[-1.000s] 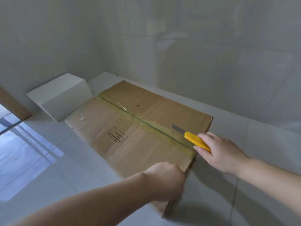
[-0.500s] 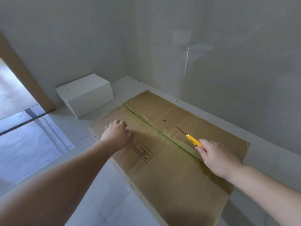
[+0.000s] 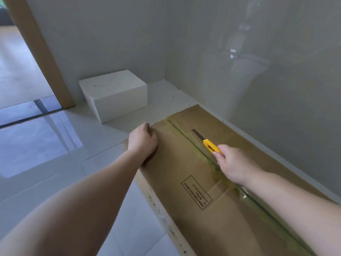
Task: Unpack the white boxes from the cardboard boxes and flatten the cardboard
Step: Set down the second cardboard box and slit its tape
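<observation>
- The long brown cardboard box (image 3: 193, 182) lies on the white floor (image 3: 73, 163), its taped seam (image 3: 186, 134) running away from the person.
- The right hand (image 3: 234, 165) grips a yellow box cutter (image 3: 212, 146), its blade pointing along the seam's far part.
- The left hand (image 3: 143, 140), fingers curled, presses on the box's far left edge.
- A white box (image 3: 114, 95) sits beyond, apart.

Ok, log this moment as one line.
left hand: braces cardboard box | right hand: grips yellow utility knife on taped seam

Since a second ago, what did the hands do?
The left hand left the box's near end and moved up to its far left edge, where it now presses. The right hand slid the knife farther along the tape. It still grips the knife. The cardboard box stays shut; the white box hasn't moved.
</observation>
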